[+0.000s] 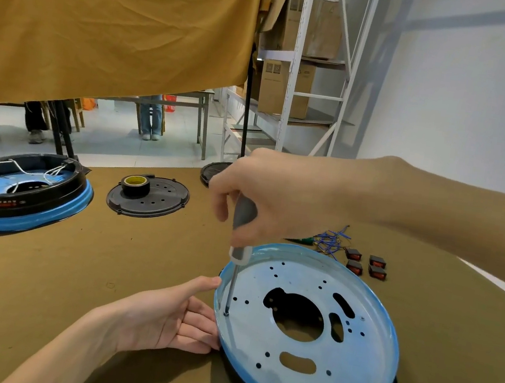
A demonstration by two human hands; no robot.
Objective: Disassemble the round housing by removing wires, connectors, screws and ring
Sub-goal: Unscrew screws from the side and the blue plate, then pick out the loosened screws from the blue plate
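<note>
The round housing [361, 355] lies in front of me, a pale blue metal plate with many holes on a black base. My right hand [264, 193] grips a grey-handled screwdriver [244, 223] held upright, its tip on a screw [226, 313] near the plate's left rim. My left hand [170, 316] presses with straight fingers against the housing's left edge. Removed blue wires [330, 240] and several black-and-red connectors [364, 264] lie behind the housing.
A second housing [20, 192] with white wires inside sits at the far left. A black cover plate [158, 201] carries a roll of tape [135, 184]. Another black disc [211, 170] lies at the table's far edge. Shelving with boxes stands beyond.
</note>
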